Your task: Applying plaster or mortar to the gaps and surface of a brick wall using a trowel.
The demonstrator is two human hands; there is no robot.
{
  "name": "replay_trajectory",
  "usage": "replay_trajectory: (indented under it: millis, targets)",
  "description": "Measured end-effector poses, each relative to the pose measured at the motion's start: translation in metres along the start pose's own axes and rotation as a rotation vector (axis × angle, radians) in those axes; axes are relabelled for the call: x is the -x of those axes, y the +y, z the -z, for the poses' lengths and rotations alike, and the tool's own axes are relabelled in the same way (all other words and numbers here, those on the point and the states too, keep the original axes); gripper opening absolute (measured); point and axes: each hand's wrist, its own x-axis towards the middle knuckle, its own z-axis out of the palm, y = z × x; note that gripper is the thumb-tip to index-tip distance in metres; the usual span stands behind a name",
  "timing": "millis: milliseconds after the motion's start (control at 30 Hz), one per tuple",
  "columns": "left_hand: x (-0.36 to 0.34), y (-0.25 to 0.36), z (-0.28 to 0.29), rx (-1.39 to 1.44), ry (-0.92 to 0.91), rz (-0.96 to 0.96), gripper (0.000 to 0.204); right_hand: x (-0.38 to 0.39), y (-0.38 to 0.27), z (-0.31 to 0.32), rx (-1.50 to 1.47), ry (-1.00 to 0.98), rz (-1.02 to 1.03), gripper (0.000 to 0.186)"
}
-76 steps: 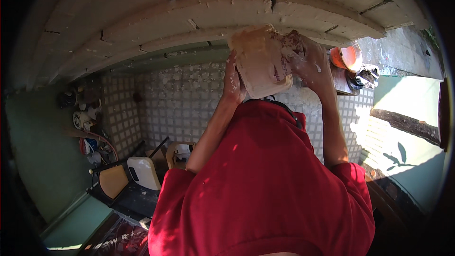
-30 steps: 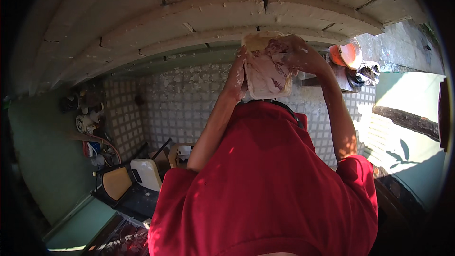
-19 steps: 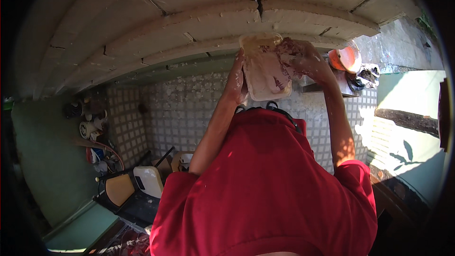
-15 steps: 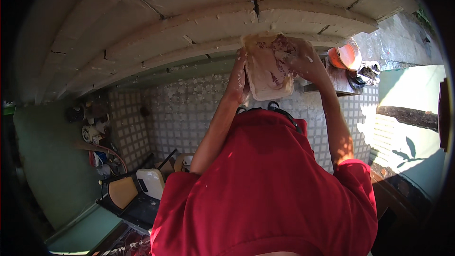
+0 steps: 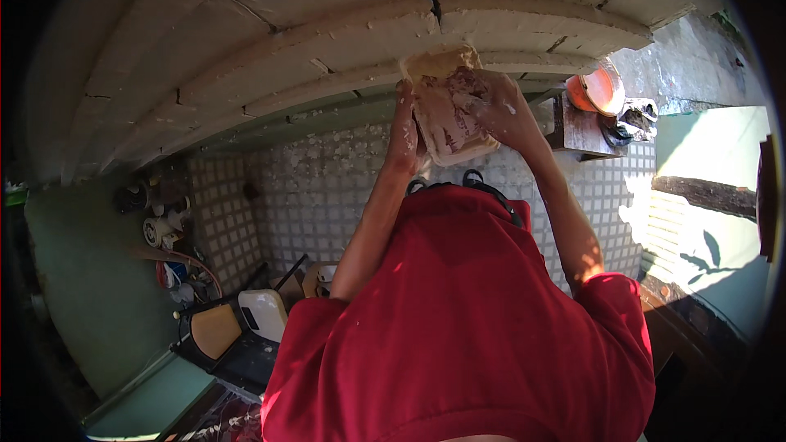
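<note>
Just beyond the front of the red shirt [image 5: 458, 295], a pale rectangular tub [image 5: 455, 157] is held up between both hands, over the tiled floor [image 5: 319, 165] and near the cream planking [image 5: 352, 29] on the far side; its long axis runs from near to far, the far end leaning a little left and the near end pointing back toward the shirt. The left hand [image 5: 404, 133] is clasped along the tub's left long side, its palm against the wall, though any fingers underneath are hidden; the right hand [image 5: 501, 110] comes in from the right, across that long axis, with its fingers over the tub and at the pale, red-streaked paste [image 5: 442, 115]; whether those fingers pinch anything I cannot tell. So the paste lies left of the right hand, which is the nearer one to its surface; the left is nearer the outer wall. Well to the right, an orange bucket [image 5: 600, 90] stands beside a dark bag [image 5: 635, 121].
</note>
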Motion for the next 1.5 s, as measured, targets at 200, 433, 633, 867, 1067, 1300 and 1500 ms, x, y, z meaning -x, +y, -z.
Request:
replay_trajectory:
  millis: [200, 433, 633, 867, 1067, 1300, 1500]
  targets:
    - [-0.007, -0.012, 0.005, 0.028, 0.005, 0.002, 0.068, 0.005, 0.027, -0.019, -0.267, -0.072, -0.189, 0.049]
    - [-0.013, -0.025, 0.012, -0.043, -0.04, -0.033, 0.073, 0.01, 0.03, -0.021, -0.785, -0.092, -0.385, 0.039]
    - [-0.008, -0.024, 0.003, -0.187, 0.042, -0.016, 0.078, 0.011, 0.046, -0.007, -0.928, -0.192, -0.555, 0.044]
    - [-0.006, -0.01, -0.003, -0.102, 0.021, 0.051, 0.075, 0.007, 0.051, 0.0, -0.924, -0.234, -0.597, 0.046]
    - [-0.003, -0.003, -0.009, -0.16, 0.045, 0.042, 0.066, 0.005, 0.043, 0.008, -0.93, -0.239, -0.595, 0.049]
    - [-0.002, 0.005, -0.003, -0.022, -0.013, 0.054, 0.059, 0.001, 0.03, 0.015, -1.076, -0.193, -0.507, 0.035]
    - [-0.008, 0.021, 0.012, 0.073, 0.037, -0.043, 0.061, -0.02, -0.011, 0.025, -0.904, 0.086, -0.413, 0.032]
